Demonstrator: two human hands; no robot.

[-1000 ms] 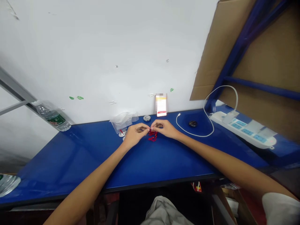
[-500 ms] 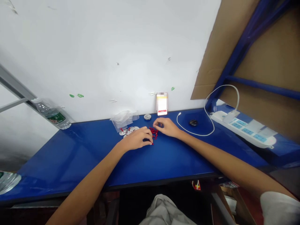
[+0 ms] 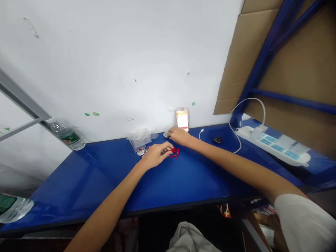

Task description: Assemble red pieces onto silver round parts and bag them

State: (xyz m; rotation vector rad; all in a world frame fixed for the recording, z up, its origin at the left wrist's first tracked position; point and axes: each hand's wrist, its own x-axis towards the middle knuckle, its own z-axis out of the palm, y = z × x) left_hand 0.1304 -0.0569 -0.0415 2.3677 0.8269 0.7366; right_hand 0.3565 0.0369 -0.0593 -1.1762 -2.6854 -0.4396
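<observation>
My left hand (image 3: 156,154) is over the left side of a small pile of red cord pieces (image 3: 177,152). Its thumb and fingers curl together at the cords and seem to pinch one; the fingertips are partly hidden. Farther back, my right hand (image 3: 179,135) has its fingertips on a small round silver disc (image 3: 165,134), closed over its right edge. Several shiny discs (image 3: 140,152), some with red cord on them, lie behind and left of my left hand, which partly covers them.
Clear plastic bags (image 3: 140,138) lie against the wall. A lit phone (image 3: 182,119) leans there too. To the right are a white cable (image 3: 237,148), a black mouse-like object (image 3: 217,140) and a power strip (image 3: 273,145). Water bottles (image 3: 67,134) stand at left.
My right hand has moved back and left from beside the red cords to the silver disc. My left hand has shifted slightly toward the cords. The camera view has tilted a little.
</observation>
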